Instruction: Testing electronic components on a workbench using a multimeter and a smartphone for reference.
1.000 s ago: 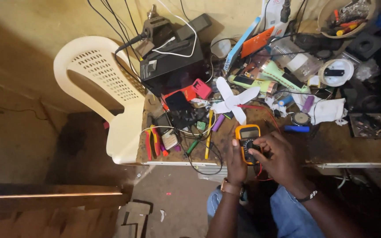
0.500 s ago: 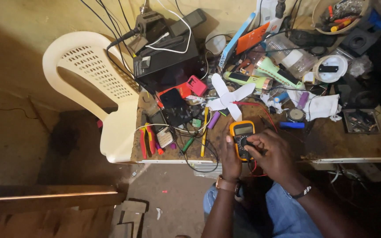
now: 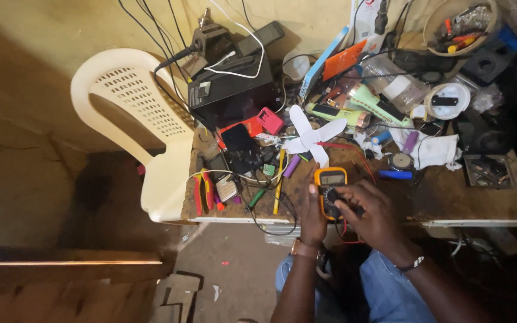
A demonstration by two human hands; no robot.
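Holding a meter (image 3: 330, 190) at the near edge of the worktop (image 3: 450, 197): left hand (image 3: 311, 214), forearm rising from below, fingers wrapped round the meter's left side, thumb up along its orange casing. Right hand (image 3: 371, 210), wrist bent inward, fingers curled closed over the meter's dial; metal bracelet (image 3: 413, 263) on that wrist, a band on the left.

Meter: orange-edged, grey screen at top, dark face, lying flat just below a white fan blade (image 3: 309, 136).

Red wire (image 3: 348, 233) trailing under the right hand.

Packages and such: black box (image 3: 231, 90) at the back left, cables on top; orange flat pack (image 3: 343, 60) leaning against the wall; pale green torch (image 3: 369, 101) beside it; round bowl (image 3: 435, 24) of small tools at the far right corner; red-handled pliers (image 3: 201, 191) at the left edge.

White chair (image 3: 145, 119) standing just left of the worktop.
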